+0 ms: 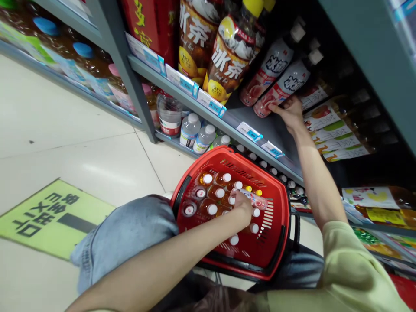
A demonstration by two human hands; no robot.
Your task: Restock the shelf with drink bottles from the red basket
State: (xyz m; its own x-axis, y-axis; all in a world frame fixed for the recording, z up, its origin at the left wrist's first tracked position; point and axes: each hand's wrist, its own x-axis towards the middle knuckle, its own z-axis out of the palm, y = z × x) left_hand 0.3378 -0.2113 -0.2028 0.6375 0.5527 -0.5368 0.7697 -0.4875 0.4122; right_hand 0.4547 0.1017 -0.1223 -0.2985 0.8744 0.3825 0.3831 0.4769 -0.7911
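Observation:
Inside a red shopping basket (pixel 224 152), my left hand (pixel 243 207) is closed on a pink-labelled drink bottle (pixel 259 201), which lies tilted over the upright bottles there. Several of those are amber drink bottles (pixel 212 209) with white caps. On the shelf, my right hand (pixel 293 115) is closed around the lower part of another pink-and-grey drink bottle (pixel 286 86) with a white cap; its fingers are partly hidden behind the bottle. A matching bottle (pixel 268 71) leans beside it, to the left.
Large iced tea bottles (pixel 224 60) stand left on the shelf (pixel 234 117), whose front edge carries price tags (pixel 249 131). Juice packs (pixel 338 130) lie to the right. Below are water bottles (pixel 190 130). A green exit sign (pixel 48 216) marks the floor.

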